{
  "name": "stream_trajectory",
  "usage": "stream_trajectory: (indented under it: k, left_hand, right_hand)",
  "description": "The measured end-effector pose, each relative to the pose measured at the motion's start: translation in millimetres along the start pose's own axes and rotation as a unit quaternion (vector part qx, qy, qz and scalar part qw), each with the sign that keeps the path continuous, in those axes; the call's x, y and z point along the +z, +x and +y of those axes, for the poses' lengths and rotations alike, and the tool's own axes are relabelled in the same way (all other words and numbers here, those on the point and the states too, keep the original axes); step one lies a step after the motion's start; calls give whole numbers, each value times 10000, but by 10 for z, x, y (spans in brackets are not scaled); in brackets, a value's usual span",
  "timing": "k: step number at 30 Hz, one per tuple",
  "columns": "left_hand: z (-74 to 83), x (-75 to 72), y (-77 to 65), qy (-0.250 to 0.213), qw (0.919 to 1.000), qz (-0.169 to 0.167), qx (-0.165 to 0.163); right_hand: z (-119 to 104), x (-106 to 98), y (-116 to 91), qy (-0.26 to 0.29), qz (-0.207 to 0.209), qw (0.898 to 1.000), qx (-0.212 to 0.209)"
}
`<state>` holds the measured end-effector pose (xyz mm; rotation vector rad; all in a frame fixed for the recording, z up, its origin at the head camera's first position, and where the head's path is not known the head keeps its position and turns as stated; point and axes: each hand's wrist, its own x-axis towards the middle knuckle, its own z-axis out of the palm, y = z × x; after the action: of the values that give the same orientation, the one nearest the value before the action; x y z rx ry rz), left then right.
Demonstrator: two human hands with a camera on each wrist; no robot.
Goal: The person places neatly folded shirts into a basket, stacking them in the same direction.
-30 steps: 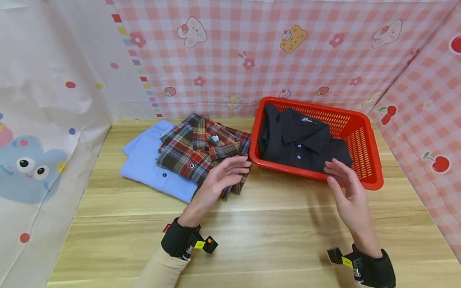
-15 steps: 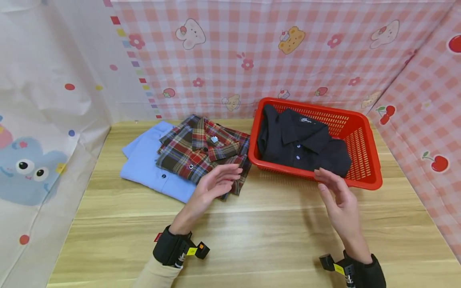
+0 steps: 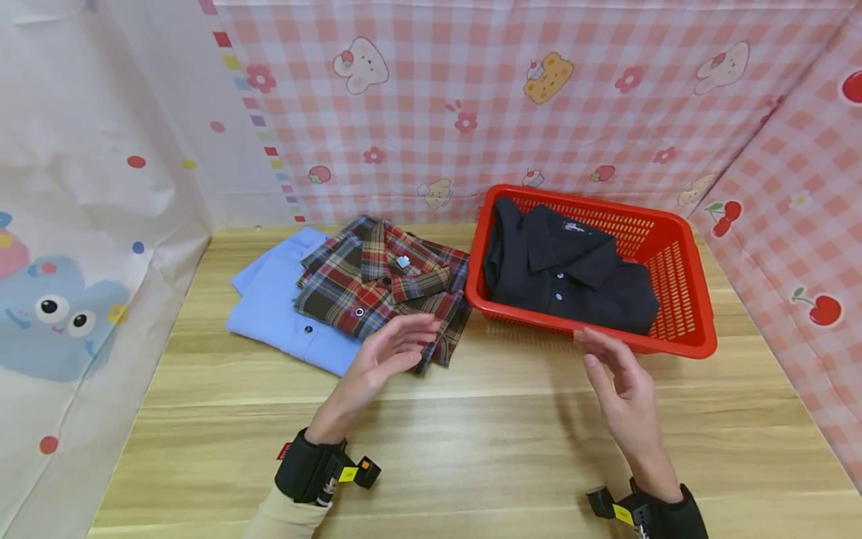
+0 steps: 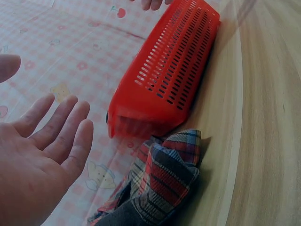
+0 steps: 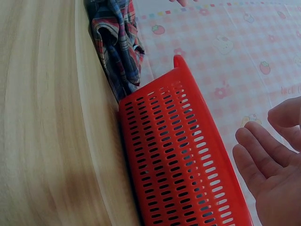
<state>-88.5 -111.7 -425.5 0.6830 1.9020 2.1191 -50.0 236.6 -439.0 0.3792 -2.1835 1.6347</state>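
My left hand (image 3: 377, 364) hovers by the near edge of a folded plaid shirt (image 3: 350, 281), its fingers relaxed and holding nothing. The plaid shirt lies partly over a folded light blue shirt (image 3: 269, 307). A folded black shirt (image 3: 572, 262), collar up with two pale buttons showing, lies inside a red plastic basket (image 3: 703, 299). In front of the basket's near side is my right hand (image 3: 626, 400), also holding nothing, fingers loosely bent. In the left wrist view, the left palm (image 4: 37, 160) is apart from the plaid shirt and the basket.
Everything stands on a wooden table (image 3: 471, 457). Behind it hangs a pink checked cloth (image 3: 417, 97), with a white cloth (image 3: 101, 187) at the left and another checked cloth (image 3: 808, 247) at the right. The basket's left end meets the plaid shirt's right edge.
Both hands have drawn back toward the person, the left also moving leftward off the plaid shirt and the right leftward away from the basket. The shirts and basket stay put.
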Motion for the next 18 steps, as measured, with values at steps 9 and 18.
stream_trajectory:
  k: [9,18]
  left_hand:
    - [-18,-17,-24,155,9999,58,-24]
    - [-48,-63,-35,346,9992,171,-55]
  right_hand:
    - [29,9,-15,29,-94,9999,-65]
    - [16,16,-28,-260,-299,9992,104]
